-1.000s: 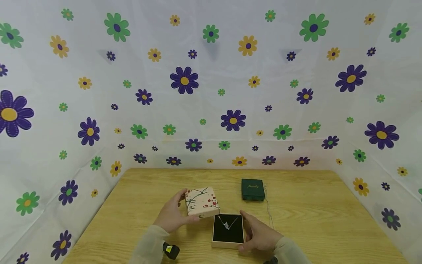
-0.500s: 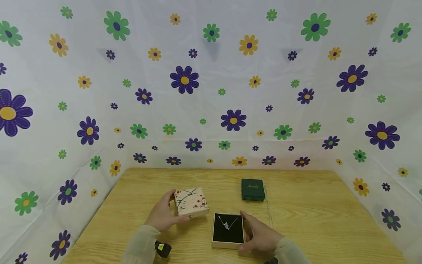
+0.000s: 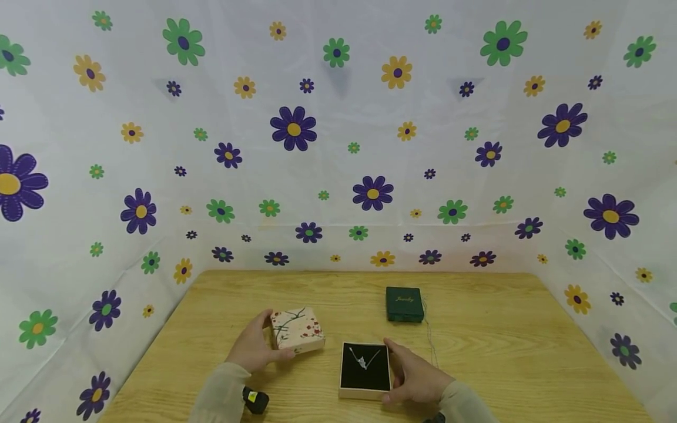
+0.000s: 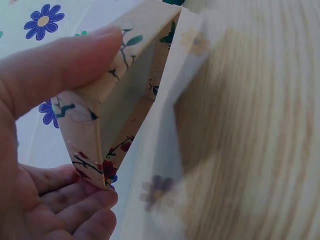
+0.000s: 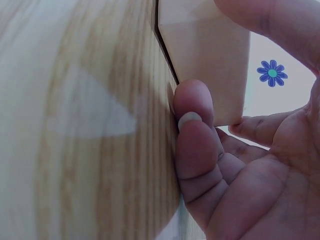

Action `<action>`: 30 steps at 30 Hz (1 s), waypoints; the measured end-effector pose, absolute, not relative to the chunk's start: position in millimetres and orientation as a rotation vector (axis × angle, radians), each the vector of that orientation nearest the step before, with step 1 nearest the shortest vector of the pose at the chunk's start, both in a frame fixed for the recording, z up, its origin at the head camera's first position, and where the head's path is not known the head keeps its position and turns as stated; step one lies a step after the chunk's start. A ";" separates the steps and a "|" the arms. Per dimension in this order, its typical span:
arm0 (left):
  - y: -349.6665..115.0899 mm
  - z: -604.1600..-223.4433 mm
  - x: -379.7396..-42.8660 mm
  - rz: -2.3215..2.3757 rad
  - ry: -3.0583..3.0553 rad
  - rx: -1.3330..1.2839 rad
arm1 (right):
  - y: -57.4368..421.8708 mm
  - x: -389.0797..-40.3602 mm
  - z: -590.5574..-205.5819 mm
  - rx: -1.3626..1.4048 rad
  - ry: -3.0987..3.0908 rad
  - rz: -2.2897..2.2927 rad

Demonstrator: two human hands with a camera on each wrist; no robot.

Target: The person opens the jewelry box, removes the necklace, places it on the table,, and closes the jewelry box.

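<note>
My left hand (image 3: 255, 346) grips a cream box lid (image 3: 298, 331) printed with red blossoms and dark branches, thumb on one side and fingers on the other. In the left wrist view the hollow inside of the lid (image 4: 137, 95) shows, tilted above the wood. My right hand (image 3: 415, 373) holds the right side of the open box base (image 3: 365, 393), which stands on the table. Black padding (image 3: 357, 379) lines that base, and a silver necklace (image 3: 362, 362) with a small pendant lies on it. The right wrist view shows the base's plain side wall (image 5: 210, 60) between thumb and fingers.
A dark green jewelry box (image 3: 404, 304) with gold lettering sits farther back on the wooden table (image 3: 492, 329). From its right side a thin silvery cord (image 3: 431, 338) trails toward the right forearm. Flowered white cloth (image 3: 338, 170) surrounds the table at the back and sides.
My left hand has carried the lid left and slightly down, away from the box base, opening a gap between them. The right hand and base have stayed in place.
</note>
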State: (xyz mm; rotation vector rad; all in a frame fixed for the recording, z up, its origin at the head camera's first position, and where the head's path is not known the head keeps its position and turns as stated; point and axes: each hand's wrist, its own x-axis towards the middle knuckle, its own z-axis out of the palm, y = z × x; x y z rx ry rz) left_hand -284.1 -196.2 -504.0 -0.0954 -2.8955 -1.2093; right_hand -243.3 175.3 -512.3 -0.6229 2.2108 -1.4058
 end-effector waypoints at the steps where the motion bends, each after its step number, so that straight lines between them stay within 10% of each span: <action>1: -196.4 -504.1 -283.8 -1.209 -2.899 -0.089 | 175.3 -243.4 -512.1 -0.626 2.213 -1.403; 30: -205.1 -529.3 -290.3 -1.125 -3.020 -0.038 | 173.4 -242.5 -511.4 -0.631 2.267 -1.365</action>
